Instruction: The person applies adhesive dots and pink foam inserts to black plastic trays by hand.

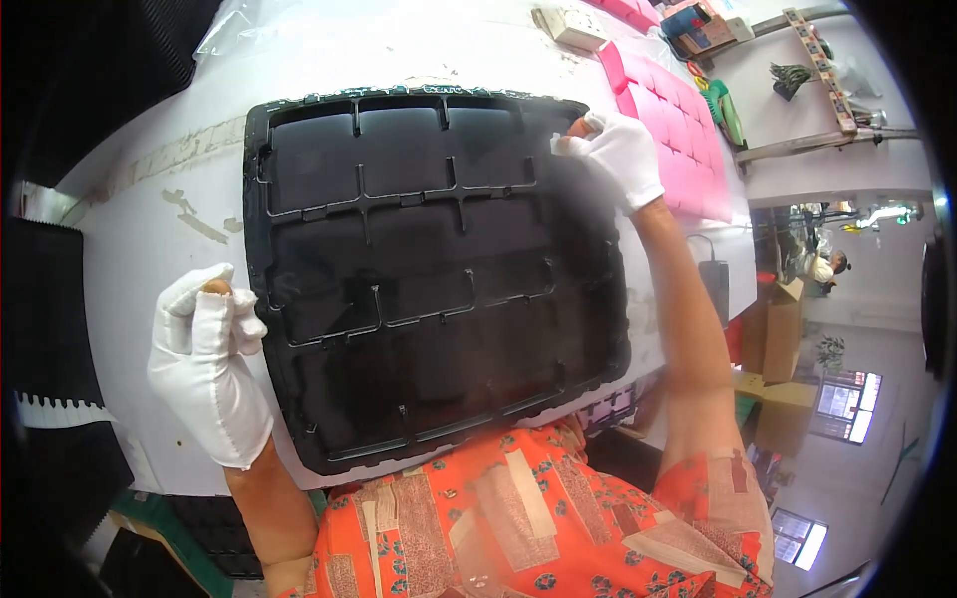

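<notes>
A large black plastic tray (pixel 364 211) with rows of shallow compartments lies before me on the white table. Smooth dark panels seem to fill its compartments, though reflections blur where they end. My left hand (pixel 207 364), in a white glove with a bare thumb tip, is closed beside the tray's left edge; its fingers are curled and nothing shows in them. Over the tray's upper right corner, my right hand (pixel 618 159), gloved the same way, pinches with thumb and finger. A small whitish bit shows at its fingertips; it could be glove cloth or a thin piece.
Pink compartment trays (pixel 673 135) lie at the right, near a green-handled tool (pixel 726 112). A small white box (pixel 570 28) stands at the back. Black ridged stacks (pixel 55 319) line the left. Cardboard boxes (pixel 783 414) stand beyond the table, and another person (pixel 825 267) is far off.
</notes>
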`<action>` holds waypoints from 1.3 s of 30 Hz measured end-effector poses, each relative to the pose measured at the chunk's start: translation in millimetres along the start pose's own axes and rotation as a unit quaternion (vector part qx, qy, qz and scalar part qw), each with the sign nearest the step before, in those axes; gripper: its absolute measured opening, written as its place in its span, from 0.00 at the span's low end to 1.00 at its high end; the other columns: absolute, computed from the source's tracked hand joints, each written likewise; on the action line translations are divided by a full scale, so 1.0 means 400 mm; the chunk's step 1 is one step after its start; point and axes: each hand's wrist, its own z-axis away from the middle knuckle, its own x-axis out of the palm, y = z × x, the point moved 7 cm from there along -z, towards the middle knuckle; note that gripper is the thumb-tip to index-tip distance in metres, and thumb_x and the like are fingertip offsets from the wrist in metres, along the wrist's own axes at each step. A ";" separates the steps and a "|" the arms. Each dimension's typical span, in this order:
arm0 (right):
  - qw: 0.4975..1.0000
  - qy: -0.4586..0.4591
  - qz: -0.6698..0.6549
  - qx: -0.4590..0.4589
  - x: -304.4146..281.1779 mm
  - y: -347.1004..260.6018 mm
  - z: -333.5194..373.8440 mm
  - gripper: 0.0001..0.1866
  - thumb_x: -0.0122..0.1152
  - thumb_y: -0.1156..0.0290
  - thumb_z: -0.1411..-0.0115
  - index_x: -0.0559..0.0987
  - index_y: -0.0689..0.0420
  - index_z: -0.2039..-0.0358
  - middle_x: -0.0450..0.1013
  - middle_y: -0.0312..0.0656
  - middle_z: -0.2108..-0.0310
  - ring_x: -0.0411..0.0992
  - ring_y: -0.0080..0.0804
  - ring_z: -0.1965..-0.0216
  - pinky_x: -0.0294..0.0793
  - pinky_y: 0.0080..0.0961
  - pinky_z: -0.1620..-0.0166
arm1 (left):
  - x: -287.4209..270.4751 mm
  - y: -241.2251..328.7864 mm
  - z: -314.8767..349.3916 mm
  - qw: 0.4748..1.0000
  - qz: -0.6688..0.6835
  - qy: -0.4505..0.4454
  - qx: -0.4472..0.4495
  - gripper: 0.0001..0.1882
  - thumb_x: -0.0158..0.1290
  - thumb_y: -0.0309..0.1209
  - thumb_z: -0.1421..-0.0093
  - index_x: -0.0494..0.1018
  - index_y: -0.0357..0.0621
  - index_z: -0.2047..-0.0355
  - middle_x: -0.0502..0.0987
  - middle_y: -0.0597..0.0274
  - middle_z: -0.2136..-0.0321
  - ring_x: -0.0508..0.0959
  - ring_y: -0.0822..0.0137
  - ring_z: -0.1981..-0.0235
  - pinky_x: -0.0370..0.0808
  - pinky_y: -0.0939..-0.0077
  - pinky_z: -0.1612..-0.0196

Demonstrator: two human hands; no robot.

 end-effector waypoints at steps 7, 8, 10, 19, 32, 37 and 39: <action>0.993 -0.042 -0.042 -0.104 0.009 -0.015 -0.033 0.09 0.68 0.70 0.46 0.84 0.62 0.67 0.80 0.43 0.75 0.78 0.27 0.72 0.77 0.25 0.63 | -0.027 -0.040 -0.012 0.999 -0.032 0.010 -0.005 0.11 0.58 0.32 0.32 0.79 0.35 0.57 0.76 0.66 0.73 0.70 0.78 0.75 0.60 0.85 0.73; 0.990 -0.066 -0.038 -0.117 0.011 -0.020 -0.037 0.08 0.67 0.71 0.46 0.84 0.62 0.67 0.80 0.43 0.75 0.78 0.27 0.72 0.77 0.24 0.64 | -0.025 -0.042 -0.014 0.999 -0.032 0.009 -0.007 0.11 0.58 0.32 0.32 0.79 0.35 0.57 0.76 0.66 0.73 0.70 0.78 0.75 0.60 0.85 0.73; 0.987 -0.096 -0.040 -0.119 0.012 -0.025 -0.048 0.07 0.66 0.72 0.46 0.84 0.62 0.68 0.80 0.42 0.76 0.78 0.26 0.72 0.77 0.24 0.64 | -0.025 -0.045 -0.017 0.999 -0.022 0.020 -0.012 0.11 0.59 0.32 0.33 0.79 0.36 0.57 0.76 0.66 0.73 0.70 0.77 0.75 0.60 0.85 0.73; 0.972 -0.188 0.026 -0.136 0.017 -0.044 -0.039 0.07 0.60 0.73 0.46 0.81 0.60 0.68 0.76 0.44 0.74 0.76 0.30 0.70 0.75 0.28 0.63 | -0.035 -0.052 -0.010 0.999 -0.027 0.021 -0.018 0.11 0.59 0.32 0.33 0.79 0.36 0.57 0.77 0.64 0.72 0.72 0.77 0.74 0.61 0.85 0.73; 0.985 -0.103 -0.085 -0.106 0.017 -0.015 -0.026 0.08 0.63 0.75 0.42 0.83 0.62 0.63 0.80 0.41 0.70 0.76 0.23 0.69 0.76 0.22 0.61 | -0.034 -0.043 0.003 0.999 -0.050 0.016 -0.008 0.08 0.57 0.29 0.32 0.79 0.36 0.58 0.79 0.63 0.72 0.75 0.77 0.75 0.69 0.85 0.71; 0.974 -0.192 -0.023 -0.115 0.032 -0.031 -0.060 0.06 0.63 0.73 0.42 0.81 0.62 0.67 0.79 0.41 0.72 0.76 0.25 0.69 0.76 0.24 0.61 | -0.035 -0.039 0.004 0.997 -0.072 0.014 0.005 0.08 0.57 0.28 0.32 0.79 0.36 0.58 0.79 0.63 0.71 0.76 0.77 0.74 0.70 0.86 0.72; 0.972 -0.183 0.056 -0.133 0.029 -0.049 -0.055 0.06 0.63 0.70 0.42 0.80 0.60 0.68 0.78 0.43 0.73 0.76 0.31 0.71 0.76 0.27 0.61 | -0.031 -0.045 0.008 0.998 -0.061 0.014 0.003 0.09 0.58 0.29 0.32 0.80 0.36 0.57 0.79 0.64 0.71 0.74 0.78 0.74 0.67 0.87 0.72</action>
